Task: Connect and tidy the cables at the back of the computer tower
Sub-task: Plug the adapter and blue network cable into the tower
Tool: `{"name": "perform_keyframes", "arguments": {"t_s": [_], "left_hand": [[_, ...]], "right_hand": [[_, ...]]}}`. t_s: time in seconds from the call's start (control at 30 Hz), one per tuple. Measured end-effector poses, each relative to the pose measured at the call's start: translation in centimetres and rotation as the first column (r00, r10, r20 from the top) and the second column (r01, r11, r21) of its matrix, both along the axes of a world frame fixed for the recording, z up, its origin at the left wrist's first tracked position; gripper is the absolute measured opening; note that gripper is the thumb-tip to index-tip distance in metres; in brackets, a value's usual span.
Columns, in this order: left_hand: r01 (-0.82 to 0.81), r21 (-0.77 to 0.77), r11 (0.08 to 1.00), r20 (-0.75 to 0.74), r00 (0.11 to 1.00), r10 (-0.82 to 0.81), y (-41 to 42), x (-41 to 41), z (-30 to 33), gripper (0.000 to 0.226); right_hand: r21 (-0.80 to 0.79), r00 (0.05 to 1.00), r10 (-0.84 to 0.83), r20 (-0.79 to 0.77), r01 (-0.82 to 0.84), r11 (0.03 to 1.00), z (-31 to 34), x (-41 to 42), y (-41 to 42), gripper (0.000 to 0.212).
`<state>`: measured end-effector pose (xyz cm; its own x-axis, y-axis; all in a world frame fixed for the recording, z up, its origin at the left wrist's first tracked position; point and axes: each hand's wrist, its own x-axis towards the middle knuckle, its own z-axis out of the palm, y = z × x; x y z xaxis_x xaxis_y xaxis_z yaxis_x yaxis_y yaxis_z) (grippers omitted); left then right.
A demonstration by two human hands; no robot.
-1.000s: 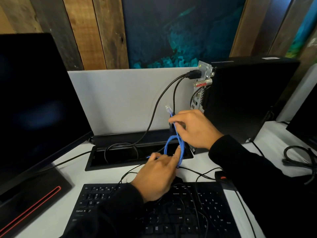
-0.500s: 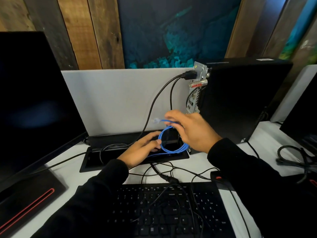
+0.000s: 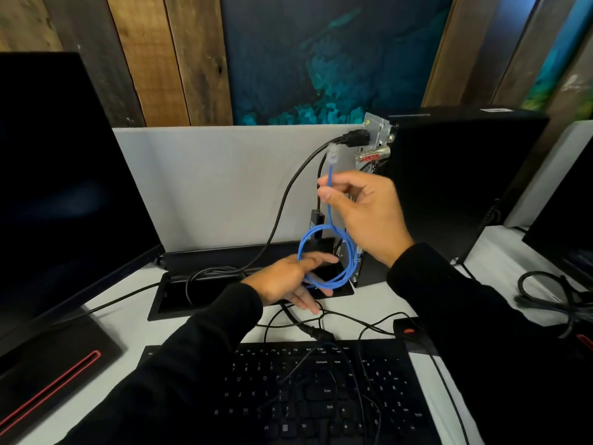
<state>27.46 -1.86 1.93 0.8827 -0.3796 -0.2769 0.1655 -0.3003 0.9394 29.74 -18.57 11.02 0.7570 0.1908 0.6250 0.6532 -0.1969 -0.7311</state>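
Left hand (image 3: 288, 277) flat, fingers straight through the blue cable (image 3: 327, 252) coil over the desk (image 3: 128, 319); right hand (image 3: 362, 210) pinching it below the clear plug (image 3: 332, 155), beside the tower (image 3: 449, 187). Light, floppy, probably springy; best held near the plug

- A black monitor (image 3: 64, 187) stood at the left, screen dark.
- A black keyboard (image 3: 321, 396) lay nearest the camera.
- A grey divider panel (image 3: 208, 187) rose behind the white desk (image 3: 128, 316).
- Wooden planks (image 3: 154, 59) lined the wall.

The right hand (image 3: 362, 213) hides the computer tower's (image 3: 462, 187) lower ports.
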Motion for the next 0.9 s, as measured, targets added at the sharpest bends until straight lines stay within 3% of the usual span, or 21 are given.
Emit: {"name": "perform_keyframes", "arguments": {"t_s": [0.17, 0.23, 0.3, 0.43, 0.67, 0.83, 0.9], "left_hand": [[-0.165, 0.399, 0.902, 0.428, 0.904, -0.024, 0.5, -0.1, -1.6, 0.062], [-0.231, 0.407, 0.884, 0.517, 0.856, -0.014, 0.5, 0.0, -1.6, 0.061], [-0.286, 0.340, 0.896, 0.558, 0.828, 0.053, 0.5, 0.3, -1.6, 0.057], [-0.238, 0.160, 0.958, 0.486, 0.864, 0.133, 0.3, 0.6, -1.3, 0.049], [-0.140, -0.153, 0.978, 0.314, 0.932, 0.182, 1.2, -0.4, -1.0, 0.040], [-0.073, -0.178, 0.981, 0.267, 0.956, 0.119, 1.3, -0.6, -1.5, 0.041], [-0.047, -0.188, 0.981, 0.258, 0.961, 0.095, 1.0, -0.7, -1.6, 0.043]], "right_hand": [[0.168, 0.985, 0.002, -0.174, 0.028, 0.985, -1.0, -0.4, -1.2, 0.005], [0.238, 0.957, 0.011, -0.291, 0.061, 0.969, -1.9, -0.5, -1.5, 0.006], [0.200, 0.932, 0.012, -0.363, 0.066, 0.978, -3.0, -0.7, -1.5, 0.014], [-0.144, 0.966, -0.094, -0.241, 0.060, 0.988, -4.5, -1.4, -0.3, 0.014], [-0.196, 0.974, -0.181, -0.135, 0.153, 0.969, -5.7, -1.8, 1.6, 0.028], [-0.087, 0.926, -0.125, -0.355, 0.100, 0.991, -5.3, -1.7, 1.5, 0.024], [-0.146, 0.897, -0.145, -0.418, 0.092, 0.985, -5.7, -1.4, 1.3, 0.026]]}}
